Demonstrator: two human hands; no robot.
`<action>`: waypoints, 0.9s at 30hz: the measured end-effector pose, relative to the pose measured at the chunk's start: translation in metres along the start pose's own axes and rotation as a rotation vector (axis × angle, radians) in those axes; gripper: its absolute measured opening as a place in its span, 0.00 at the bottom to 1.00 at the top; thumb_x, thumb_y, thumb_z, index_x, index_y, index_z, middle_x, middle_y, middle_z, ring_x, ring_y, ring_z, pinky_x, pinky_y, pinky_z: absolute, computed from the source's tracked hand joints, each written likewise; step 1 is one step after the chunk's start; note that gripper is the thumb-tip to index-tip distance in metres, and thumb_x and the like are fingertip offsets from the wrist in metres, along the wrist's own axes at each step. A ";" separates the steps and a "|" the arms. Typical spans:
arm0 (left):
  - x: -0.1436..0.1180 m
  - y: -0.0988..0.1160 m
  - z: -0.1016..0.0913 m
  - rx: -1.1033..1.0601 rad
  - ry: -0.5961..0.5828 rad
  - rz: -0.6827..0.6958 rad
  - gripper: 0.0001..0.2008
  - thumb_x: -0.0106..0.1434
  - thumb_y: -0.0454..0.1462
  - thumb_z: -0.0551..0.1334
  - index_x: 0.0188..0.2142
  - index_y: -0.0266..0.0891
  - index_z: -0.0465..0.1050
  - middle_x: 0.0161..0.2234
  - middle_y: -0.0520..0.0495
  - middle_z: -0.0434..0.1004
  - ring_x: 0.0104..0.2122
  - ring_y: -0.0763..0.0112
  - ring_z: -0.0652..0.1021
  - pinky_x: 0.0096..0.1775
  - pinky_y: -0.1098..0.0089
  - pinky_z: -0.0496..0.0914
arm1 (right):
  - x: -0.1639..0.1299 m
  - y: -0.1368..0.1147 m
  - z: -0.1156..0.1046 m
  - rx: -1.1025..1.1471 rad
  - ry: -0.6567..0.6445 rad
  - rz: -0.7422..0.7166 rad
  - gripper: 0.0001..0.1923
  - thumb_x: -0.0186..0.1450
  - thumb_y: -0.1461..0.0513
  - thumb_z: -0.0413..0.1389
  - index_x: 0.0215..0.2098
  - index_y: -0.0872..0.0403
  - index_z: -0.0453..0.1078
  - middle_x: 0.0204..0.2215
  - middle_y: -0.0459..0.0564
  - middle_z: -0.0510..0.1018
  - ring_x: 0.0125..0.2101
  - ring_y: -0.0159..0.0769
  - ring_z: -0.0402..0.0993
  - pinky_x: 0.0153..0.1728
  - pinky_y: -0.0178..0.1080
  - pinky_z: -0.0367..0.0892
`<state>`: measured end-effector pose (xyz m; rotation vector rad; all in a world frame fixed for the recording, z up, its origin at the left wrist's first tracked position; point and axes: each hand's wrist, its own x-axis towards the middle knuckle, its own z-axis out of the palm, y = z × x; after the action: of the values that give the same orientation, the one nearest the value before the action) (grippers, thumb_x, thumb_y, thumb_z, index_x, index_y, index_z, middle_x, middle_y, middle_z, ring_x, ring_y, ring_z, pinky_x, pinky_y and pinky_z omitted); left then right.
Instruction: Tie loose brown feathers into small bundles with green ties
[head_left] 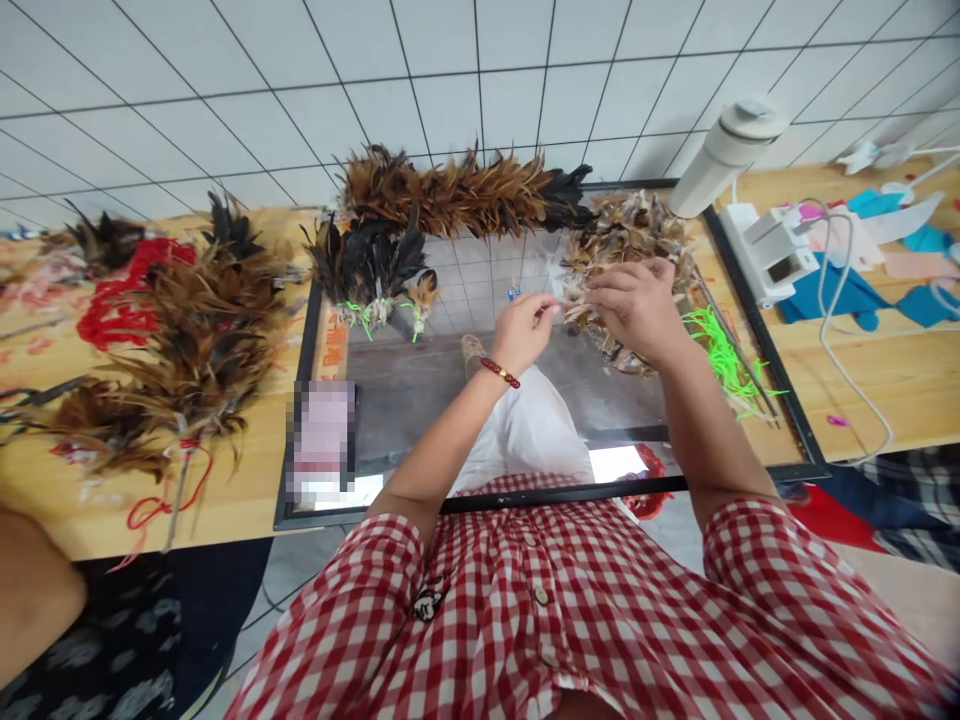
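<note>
My left hand [525, 328], with a dark red bead bracelet [501, 374] at its wrist, hovers above the middle of a black-framed glass panel [420, 400]. Its thumb and fingers are pinched together; whatever is between them is too small to name. My right hand [636, 300] is just to the right, bent over a pile of brown and grey feathers [637, 235]. Its fingers are curled toward my left fingertips, and what they pinch is hidden. Small bunches of black feathers [367, 265] and brown feathers [422, 295], bound with bright green strands, lie at the panel's left.
A long brown feather bundle [450, 195] lies along the back. Bright green strips [724, 355] and thin sticks are right of my arm. A white bottle [727, 150] and power strip [765, 250] stand right. Leftward are a phone [324, 435], a feather duster [202, 330] and another person's limb [34, 590].
</note>
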<state>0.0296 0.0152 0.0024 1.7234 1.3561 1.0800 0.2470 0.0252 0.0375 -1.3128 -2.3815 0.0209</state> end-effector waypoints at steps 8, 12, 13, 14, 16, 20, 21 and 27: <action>-0.008 0.013 0.001 0.028 -0.118 -0.157 0.15 0.69 0.35 0.63 0.24 0.39 0.78 0.22 0.50 0.76 0.26 0.72 0.72 0.34 0.70 0.62 | -0.006 0.002 0.011 -0.113 -0.050 0.061 0.13 0.73 0.60 0.53 0.43 0.50 0.81 0.51 0.52 0.85 0.54 0.51 0.75 0.60 0.60 0.50; 0.002 0.015 -0.006 -0.423 -0.081 -0.466 0.17 0.71 0.32 0.60 0.24 0.37 0.74 0.19 0.54 0.72 0.20 0.79 0.68 0.29 0.74 0.61 | -0.016 0.006 -0.001 -0.199 -0.031 0.215 0.21 0.69 0.61 0.55 0.59 0.50 0.76 0.60 0.59 0.80 0.56 0.58 0.72 0.56 0.60 0.55; 0.004 0.016 -0.007 -0.536 -0.058 -0.535 0.16 0.72 0.32 0.58 0.26 0.37 0.74 0.20 0.54 0.72 0.20 0.80 0.68 0.28 0.75 0.61 | -0.017 0.003 -0.004 -0.192 -0.023 0.206 0.21 0.70 0.61 0.54 0.60 0.48 0.75 0.60 0.59 0.79 0.56 0.57 0.72 0.55 0.58 0.56; 0.006 0.017 -0.009 -0.635 -0.040 -0.595 0.15 0.73 0.32 0.57 0.28 0.37 0.75 0.20 0.55 0.72 0.20 0.81 0.68 0.27 0.76 0.60 | -0.018 0.000 -0.007 -0.183 -0.027 0.184 0.21 0.71 0.61 0.53 0.60 0.47 0.76 0.59 0.58 0.80 0.56 0.56 0.72 0.54 0.57 0.56; 0.007 0.019 -0.010 -0.771 -0.023 -0.665 0.14 0.74 0.33 0.57 0.32 0.37 0.77 0.23 0.55 0.73 0.20 0.81 0.69 0.26 0.76 0.61 | -0.017 -0.009 -0.005 -0.176 -0.083 0.117 0.18 0.73 0.61 0.51 0.54 0.46 0.79 0.53 0.56 0.82 0.53 0.53 0.72 0.52 0.54 0.56; 0.008 0.018 -0.010 -0.685 0.106 -0.498 0.09 0.64 0.26 0.66 0.28 0.35 0.80 0.25 0.56 0.73 0.25 0.84 0.71 0.31 0.80 0.64 | -0.014 -0.016 0.017 -0.249 -0.230 0.034 0.15 0.73 0.61 0.53 0.45 0.50 0.83 0.40 0.57 0.82 0.46 0.50 0.69 0.47 0.50 0.55; 0.008 0.018 -0.010 -0.654 0.128 -0.471 0.09 0.63 0.24 0.68 0.27 0.35 0.80 0.24 0.56 0.74 0.25 0.84 0.71 0.31 0.80 0.64 | -0.014 -0.016 0.024 -0.276 -0.238 0.025 0.14 0.72 0.61 0.53 0.43 0.51 0.83 0.39 0.58 0.82 0.45 0.50 0.68 0.46 0.50 0.55; 0.008 0.025 -0.018 -0.812 -0.001 -0.660 0.13 0.72 0.35 0.63 0.29 0.34 0.77 0.22 0.53 0.76 0.20 0.82 0.73 0.28 0.76 0.65 | -0.017 -0.014 0.023 -0.288 -0.096 -0.007 0.15 0.74 0.62 0.51 0.39 0.51 0.81 0.40 0.56 0.84 0.44 0.48 0.69 0.46 0.49 0.55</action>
<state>0.0246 0.0175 0.0335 0.6213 1.1193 1.0177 0.2354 0.0080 0.0132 -1.4600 -2.5420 -0.2773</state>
